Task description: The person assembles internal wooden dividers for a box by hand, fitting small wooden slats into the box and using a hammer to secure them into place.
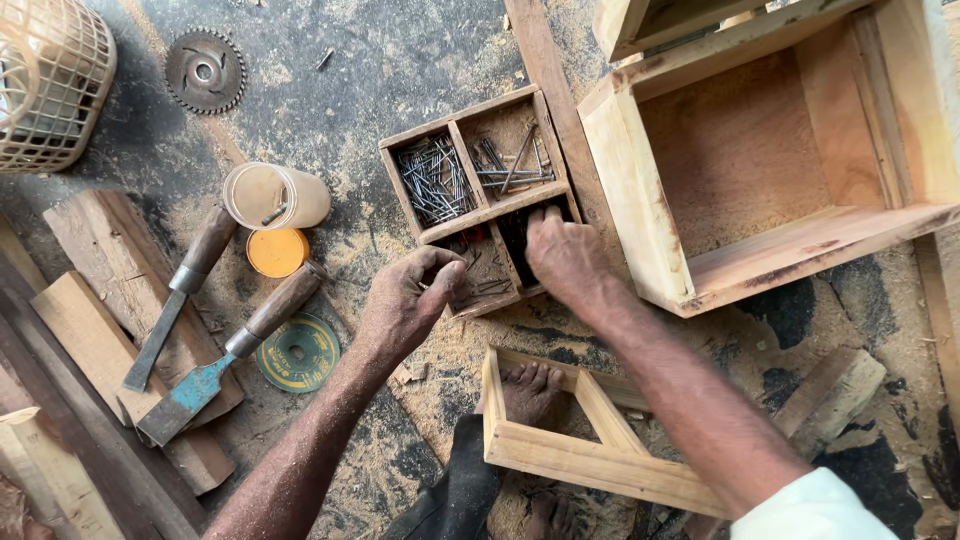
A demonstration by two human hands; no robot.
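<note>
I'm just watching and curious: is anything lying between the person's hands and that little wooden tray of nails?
Nothing visible does. The right hand already reaches into a near compartment of the nail tray, and the left hand rests at its near edge with its fingers curled. The chisels and the jar lie off to the side.

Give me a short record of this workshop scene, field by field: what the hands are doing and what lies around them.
Place: sawdust-covered floor
Left hand: fingers curled, at the near-left compartment of the nail tray
Right hand: fingertips down in the near-right compartment
Far compartments: loose nails
Right of the tray: open wooden box
Left of the tray: two chisels, a plastic jar on its side, its orange lid
Near the feet: small wooden frame
</note>
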